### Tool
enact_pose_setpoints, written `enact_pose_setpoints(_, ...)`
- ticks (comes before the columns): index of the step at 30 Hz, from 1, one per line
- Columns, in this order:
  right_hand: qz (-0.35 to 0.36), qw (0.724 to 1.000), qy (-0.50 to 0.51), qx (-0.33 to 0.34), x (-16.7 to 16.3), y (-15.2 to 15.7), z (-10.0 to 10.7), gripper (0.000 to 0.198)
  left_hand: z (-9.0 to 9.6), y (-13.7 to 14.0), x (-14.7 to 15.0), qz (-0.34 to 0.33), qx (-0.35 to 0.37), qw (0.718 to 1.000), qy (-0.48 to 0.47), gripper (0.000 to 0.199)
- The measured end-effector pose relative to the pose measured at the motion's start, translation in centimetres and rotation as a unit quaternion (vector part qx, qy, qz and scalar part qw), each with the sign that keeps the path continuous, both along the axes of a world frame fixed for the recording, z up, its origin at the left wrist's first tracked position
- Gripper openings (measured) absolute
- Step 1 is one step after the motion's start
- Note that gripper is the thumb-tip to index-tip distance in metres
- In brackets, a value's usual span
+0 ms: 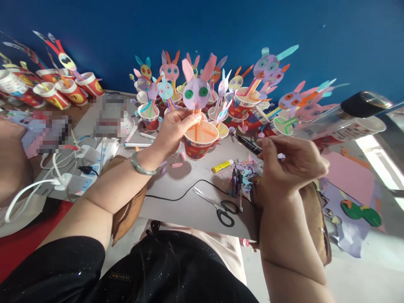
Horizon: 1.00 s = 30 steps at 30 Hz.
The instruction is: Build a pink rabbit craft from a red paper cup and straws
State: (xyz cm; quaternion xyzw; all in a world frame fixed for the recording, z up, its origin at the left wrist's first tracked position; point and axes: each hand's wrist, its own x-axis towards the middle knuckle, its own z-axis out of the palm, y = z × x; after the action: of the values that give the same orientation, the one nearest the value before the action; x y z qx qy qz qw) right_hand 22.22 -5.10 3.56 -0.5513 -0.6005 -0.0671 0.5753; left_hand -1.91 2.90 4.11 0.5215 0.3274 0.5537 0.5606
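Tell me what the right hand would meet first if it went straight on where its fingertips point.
Probably the black marker, just ahead of the right hand in the picture; depth is unclear, so the hand might instead pass above it toward the red cup beside the left hand.

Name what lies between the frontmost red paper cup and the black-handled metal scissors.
In the head view, a thin black cable runs between cup and scissors.

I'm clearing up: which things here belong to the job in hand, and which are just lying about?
Likely the job's:
rabbit figure, held in left hand
paper cup below its face
scissors
yellow tube

Probably just lying about:
white chargers
black-capped bottle
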Motion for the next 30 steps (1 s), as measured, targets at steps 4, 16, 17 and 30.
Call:
enact_pose_setpoints(4, 0.050, 0.998, -0.007, -0.032, -0.4, 0.0, -0.1, 0.013, -0.5, -0.1, 0.2, -0.024, -0.025, 0.999, 0.018, 0.022)
enact_pose_setpoints(16, 0.185, 0.956, 0.149, -0.170, -1.5, 0.4, 0.0, 0.021, -0.4, -0.9, 0.6, -0.072, -0.006, 0.995, 0.068, 0.017)
enact_pose_setpoints(17, 0.187, 0.954, 0.163, -0.166, -1.6, 0.4, 0.0, 0.019, -0.4, -0.9, 0.6, -0.070, -0.007, 0.995, 0.067, 0.017)
enact_pose_setpoints(30, 0.197, 0.934, 0.203, -0.218, -0.9, 1.0, 0.4, 0.023, -0.9, -0.5, 0.6, -0.069, -0.034, 0.996, 0.033, 0.019)
